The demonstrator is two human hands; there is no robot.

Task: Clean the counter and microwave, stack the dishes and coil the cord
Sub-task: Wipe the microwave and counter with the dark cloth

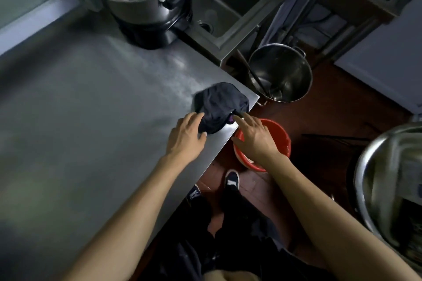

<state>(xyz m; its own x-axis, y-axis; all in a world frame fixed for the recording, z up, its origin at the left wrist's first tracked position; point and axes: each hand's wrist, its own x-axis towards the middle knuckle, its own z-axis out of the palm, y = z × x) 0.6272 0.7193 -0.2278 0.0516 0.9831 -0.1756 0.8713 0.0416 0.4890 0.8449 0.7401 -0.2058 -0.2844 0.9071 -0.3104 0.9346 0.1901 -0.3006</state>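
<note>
The left hand (186, 136) lies with loosely spread fingers on the near edge of a dark cloth (220, 106), fingertips touching the fabric but not curled round it. The right hand (253, 138) reaches in from the other side, fingers straight and splayed, its forefinger tip at the cloth's near corner; it grips nothing. The cloth sits bunched at the corner of the steel worktop (91, 109), just inside the edge.

Directly below that corner, on the floor, stands a red bucket (284, 141), partly hidden under the right wrist. A steel pot (283, 75) stands on the floor beyond it, and a large urn-like steel vessel (146, 2) stands at the back of the worktop beside a sink (228, 13).

The step in hand looks like wiping the counter, with the cloth being gathered. The next move probably calls for both hands to close on the cloth and lift it whole, either to spread it for another pass or to carry it over the edge to the bucket for rinsing. No microwave, dishes or cord can be clearly made out.
</note>
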